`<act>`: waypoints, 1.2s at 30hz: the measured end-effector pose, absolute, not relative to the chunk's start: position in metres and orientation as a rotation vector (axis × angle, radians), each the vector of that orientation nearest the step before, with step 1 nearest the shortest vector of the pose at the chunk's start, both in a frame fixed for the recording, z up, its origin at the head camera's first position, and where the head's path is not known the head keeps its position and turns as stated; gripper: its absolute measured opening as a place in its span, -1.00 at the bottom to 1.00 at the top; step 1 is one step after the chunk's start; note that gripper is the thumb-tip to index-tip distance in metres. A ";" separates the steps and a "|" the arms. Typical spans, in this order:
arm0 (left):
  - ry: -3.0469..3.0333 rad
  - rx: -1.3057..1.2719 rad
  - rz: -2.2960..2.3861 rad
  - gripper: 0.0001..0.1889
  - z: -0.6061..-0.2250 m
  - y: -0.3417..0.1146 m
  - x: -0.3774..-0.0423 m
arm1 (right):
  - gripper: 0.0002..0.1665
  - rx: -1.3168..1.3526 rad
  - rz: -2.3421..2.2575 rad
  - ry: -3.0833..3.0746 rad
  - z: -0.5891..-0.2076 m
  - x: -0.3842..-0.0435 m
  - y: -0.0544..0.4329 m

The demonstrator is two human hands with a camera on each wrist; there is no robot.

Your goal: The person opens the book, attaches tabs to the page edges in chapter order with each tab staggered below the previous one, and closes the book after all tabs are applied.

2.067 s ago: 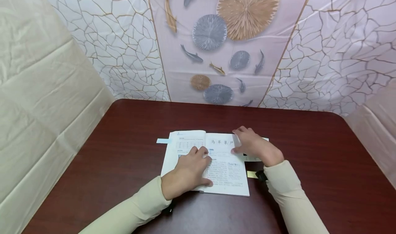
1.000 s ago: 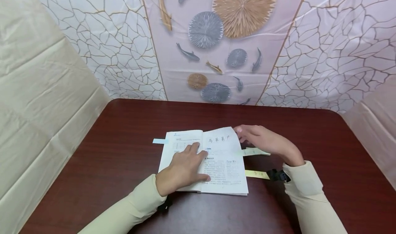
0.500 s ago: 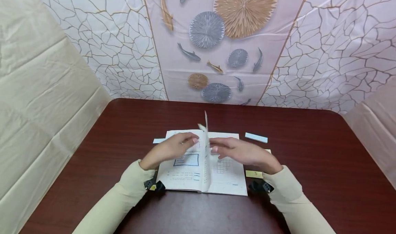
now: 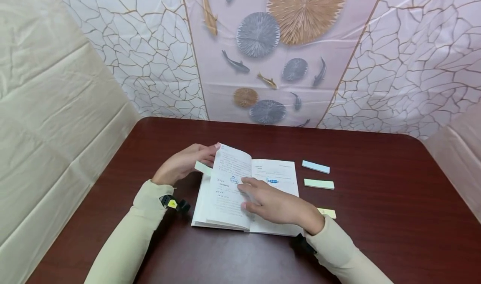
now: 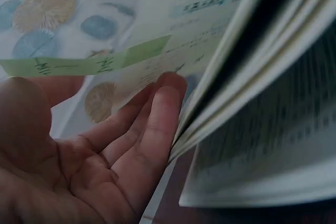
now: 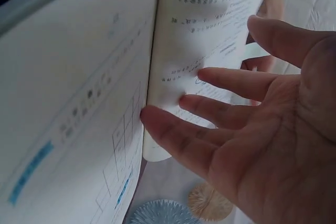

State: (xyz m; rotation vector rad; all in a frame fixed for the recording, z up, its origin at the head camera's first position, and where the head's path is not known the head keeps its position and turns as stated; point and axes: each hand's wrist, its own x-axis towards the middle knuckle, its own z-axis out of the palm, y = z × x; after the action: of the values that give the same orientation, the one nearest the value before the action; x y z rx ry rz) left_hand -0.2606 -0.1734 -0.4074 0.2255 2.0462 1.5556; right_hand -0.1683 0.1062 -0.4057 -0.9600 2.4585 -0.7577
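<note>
An open book (image 4: pixel 276 227) lies on the table, its left pages lifted at the outer edge. At their upper left corner my left hand (image 4: pixel 186 163) holds a page (image 4: pixel 231 200), with a green sticky tab (image 4: pixel 203 168) jutting out beside the fingers. In the left wrist view, the left fingers (image 5: pixel 157 119) reach behind the page and the green tab (image 5: pixel 89 65) bears handwriting. My right hand (image 4: pixel 282 202) lies over the middle of the book, fingers extended toward the left page. The right wrist view shows those fingers (image 6: pixel 231 85) spread near the gutter, touching the page.
Right of the book, a blue strip (image 4: pixel 315 166), a green strip (image 4: pixel 319 184) and a yellow strip (image 4: pixel 327 213) lie on the dark red table (image 4: pixel 240 259). Behind stands a patterned cloth backdrop (image 4: pixel 259 67); a beige cloth (image 4: pixel 64 108) hangs at the left.
Pages have turned over from right to left. The left hand has gone from pressing the book to holding the page corner; the right hand has moved from the right edge to the middle.
</note>
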 end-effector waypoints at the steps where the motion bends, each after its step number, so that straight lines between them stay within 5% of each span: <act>1: 2.071 0.246 1.511 -0.42 -0.408 -0.175 -0.262 | -0.33 -0.957 -0.739 2.471 -0.406 -0.167 0.106; 11: 2.397 0.309 1.081 -0.77 -0.418 -0.179 -0.273 | -0.36 -0.980 -0.609 2.511 -0.408 -0.168 0.106; 20: 2.449 0.247 0.961 -0.77 -0.426 -0.181 -0.272 | -0.50 -1.013 -0.645 2.608 -0.416 -0.173 0.110; 36: 2.682 0.214 0.837 -0.81 -0.416 -0.176 -0.261 | -0.45 -0.901 -0.572 2.839 -0.427 -0.161 0.085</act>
State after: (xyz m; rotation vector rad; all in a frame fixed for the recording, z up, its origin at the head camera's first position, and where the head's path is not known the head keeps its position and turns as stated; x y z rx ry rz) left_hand -0.2606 -0.1765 -0.4160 0.2144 2.6823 0.8366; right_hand -0.1613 0.0845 -0.4273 -0.9007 2.8387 -0.5718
